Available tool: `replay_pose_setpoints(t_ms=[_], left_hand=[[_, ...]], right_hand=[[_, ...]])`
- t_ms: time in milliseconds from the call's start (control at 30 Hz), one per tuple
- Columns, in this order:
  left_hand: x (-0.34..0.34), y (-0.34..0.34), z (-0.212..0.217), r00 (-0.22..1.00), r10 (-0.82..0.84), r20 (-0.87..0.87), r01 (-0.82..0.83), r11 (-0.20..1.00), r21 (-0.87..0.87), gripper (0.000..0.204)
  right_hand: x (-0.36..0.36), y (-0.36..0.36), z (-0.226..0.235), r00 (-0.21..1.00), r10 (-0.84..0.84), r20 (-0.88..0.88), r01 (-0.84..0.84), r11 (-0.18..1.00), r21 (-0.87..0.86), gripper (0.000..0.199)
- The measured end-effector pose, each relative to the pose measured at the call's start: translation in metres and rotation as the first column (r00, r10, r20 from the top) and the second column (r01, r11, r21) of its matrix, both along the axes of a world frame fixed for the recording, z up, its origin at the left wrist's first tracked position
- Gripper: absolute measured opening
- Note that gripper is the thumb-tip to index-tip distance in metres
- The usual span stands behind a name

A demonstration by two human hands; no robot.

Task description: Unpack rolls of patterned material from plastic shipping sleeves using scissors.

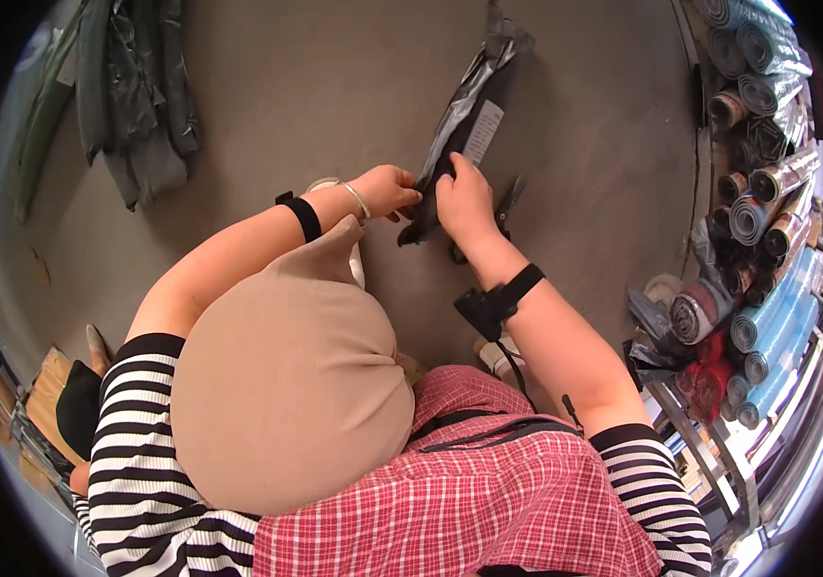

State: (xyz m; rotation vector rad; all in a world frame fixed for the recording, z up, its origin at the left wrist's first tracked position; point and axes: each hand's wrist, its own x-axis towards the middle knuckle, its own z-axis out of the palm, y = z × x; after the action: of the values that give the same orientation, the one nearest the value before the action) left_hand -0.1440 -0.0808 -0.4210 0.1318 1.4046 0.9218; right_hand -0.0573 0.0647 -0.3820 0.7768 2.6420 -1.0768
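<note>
A long, narrow package in dark plastic wrap slants away from me over the grey floor, its far end crumpled. A white printed label is stuck to its right side. My left hand pinches the plastic at the package's near end, fingers curled together. On the right edge, my right hand is closed around the wrap, thumb and forefinger toward the label; its other fingers are hidden. Just right of that hand is a thin dark object, partly covered, whose kind I cannot make out.
Rolled mats or carpets, several in clear plastic, are stacked along the right side by a metal rack. Long dark plastic-wrapped bundles lie at the far left. Flat cardboard and part of another person show at the lower left.
</note>
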Motion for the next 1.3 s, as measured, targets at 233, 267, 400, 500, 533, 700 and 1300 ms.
replay_pose_setpoints(t_ms=[233,267,400,500,533,700,1300], left_hand=[[0.001,0.002,0.003,1.000,-0.027,0.003,0.027,0.999,0.026,0.024],[0.002,0.004,0.004,0.999,-0.036,0.016,0.035,0.998,0.042,0.024],[0.002,0.006,0.012,0.997,-0.077,-0.001,0.077,0.994,0.080,0.027],[-0.002,0.002,0.023,0.992,-0.119,-0.046,0.122,0.989,0.079,0.035],[-0.004,0.000,0.028,0.997,-0.062,-0.048,0.065,0.995,0.076,0.035],[-0.035,-0.011,0.063,0.976,0.118,-0.182,-0.097,0.988,0.124,0.040],[0.111,0.019,0.581,0.431,0.488,-0.759,0.475,0.592,0.651,0.013]], right_hand=[[0.008,0.007,-0.013,0.872,-0.216,0.439,0.232,0.973,0.016,0.050],[0.008,0.010,-0.019,0.852,-0.246,0.462,0.265,0.964,0.025,0.050],[0.006,0.027,-0.054,0.822,-0.388,0.418,0.413,0.910,0.032,0.049],[0.009,0.041,-0.069,0.769,-0.514,0.380,0.638,0.652,-0.409,0.040],[0.010,0.045,-0.067,0.766,-0.528,0.367,0.637,0.547,-0.543,0.038],[0.013,0.052,-0.001,0.824,-0.537,0.180,0.480,0.494,-0.725,0.037],[0.122,0.045,0.346,0.374,-0.593,-0.713,-0.150,0.720,-0.677,0.044]])
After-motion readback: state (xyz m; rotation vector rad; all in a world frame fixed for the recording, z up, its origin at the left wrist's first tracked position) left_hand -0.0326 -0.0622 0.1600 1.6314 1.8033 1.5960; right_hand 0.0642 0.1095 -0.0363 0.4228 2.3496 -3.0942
